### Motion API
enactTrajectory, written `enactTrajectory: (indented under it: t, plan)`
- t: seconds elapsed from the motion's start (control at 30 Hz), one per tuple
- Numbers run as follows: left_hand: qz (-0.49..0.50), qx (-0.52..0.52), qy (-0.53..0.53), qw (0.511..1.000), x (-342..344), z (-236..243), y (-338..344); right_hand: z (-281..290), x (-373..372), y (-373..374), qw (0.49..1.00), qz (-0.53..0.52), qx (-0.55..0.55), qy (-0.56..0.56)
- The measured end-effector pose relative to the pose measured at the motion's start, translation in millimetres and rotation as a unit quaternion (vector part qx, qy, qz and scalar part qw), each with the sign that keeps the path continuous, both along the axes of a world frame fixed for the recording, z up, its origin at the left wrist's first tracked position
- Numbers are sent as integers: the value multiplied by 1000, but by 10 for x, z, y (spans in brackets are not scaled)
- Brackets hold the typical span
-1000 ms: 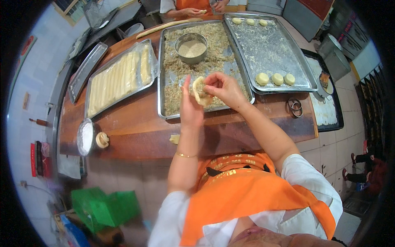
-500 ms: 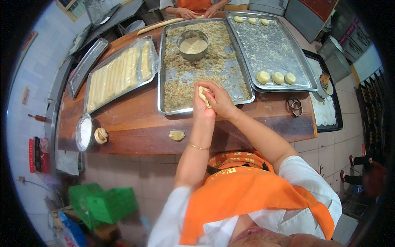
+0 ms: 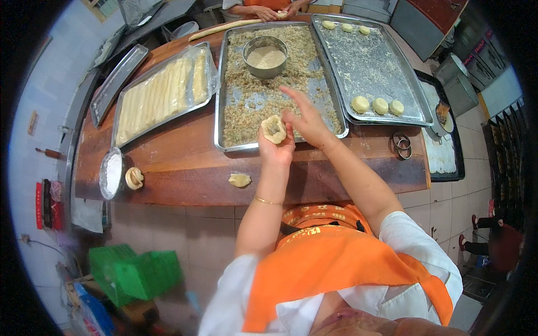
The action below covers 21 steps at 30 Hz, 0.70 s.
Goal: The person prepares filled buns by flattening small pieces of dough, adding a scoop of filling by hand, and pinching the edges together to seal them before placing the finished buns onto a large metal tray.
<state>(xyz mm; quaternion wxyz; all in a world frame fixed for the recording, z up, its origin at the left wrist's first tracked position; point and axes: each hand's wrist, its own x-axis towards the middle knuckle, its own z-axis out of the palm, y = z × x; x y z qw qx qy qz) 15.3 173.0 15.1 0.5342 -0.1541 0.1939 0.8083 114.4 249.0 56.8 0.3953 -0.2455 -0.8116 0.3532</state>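
In my cupped left hand (image 3: 276,151) rests a round dough wrapper (image 3: 273,129), hollowed in the middle, with crumbly filling inside. My right hand (image 3: 308,124) is beside it, fingers spread, its thumb close to the wrapper's rim; whether it touches I cannot tell. Both are over the near end of a metal tray (image 3: 219,106) strewn with crumbly filling (image 3: 246,98). Within that tray stands a steel bowl (image 3: 265,73) of pale crumbs. A loose dough piece (image 3: 240,180) lies at the table's near edge.
Left, a tray (image 3: 116,126) holds plastic-covered dough strips (image 3: 159,92); a white-powder bowl (image 3: 112,175) and coiled dough (image 3: 134,178) are nearer. Right, a tray (image 3: 372,67) carries several dough rounds (image 3: 380,106), with ring cutters (image 3: 402,145) below. Opposite, a co-worker's hands (image 3: 269,13) handle dough.
My hands were closed together around the dough. The right has lifted away and spread its fingers, exposing the wrapper with filling in my left palm. The co-worker's hands have risen from the table.
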Motion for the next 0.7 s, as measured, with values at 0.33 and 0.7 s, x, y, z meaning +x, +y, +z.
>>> enactTrajectory:
  t: [0.33, 0.7]
  plan:
    - [-37, 2, 47, 998, -45, -241, 205, -443, -181, -240, 994, 75, 1, 79]
    - [-60, 57, 11, 997, -61, 72, -23, 28, 112, 208, 991, 59, -117, -17]
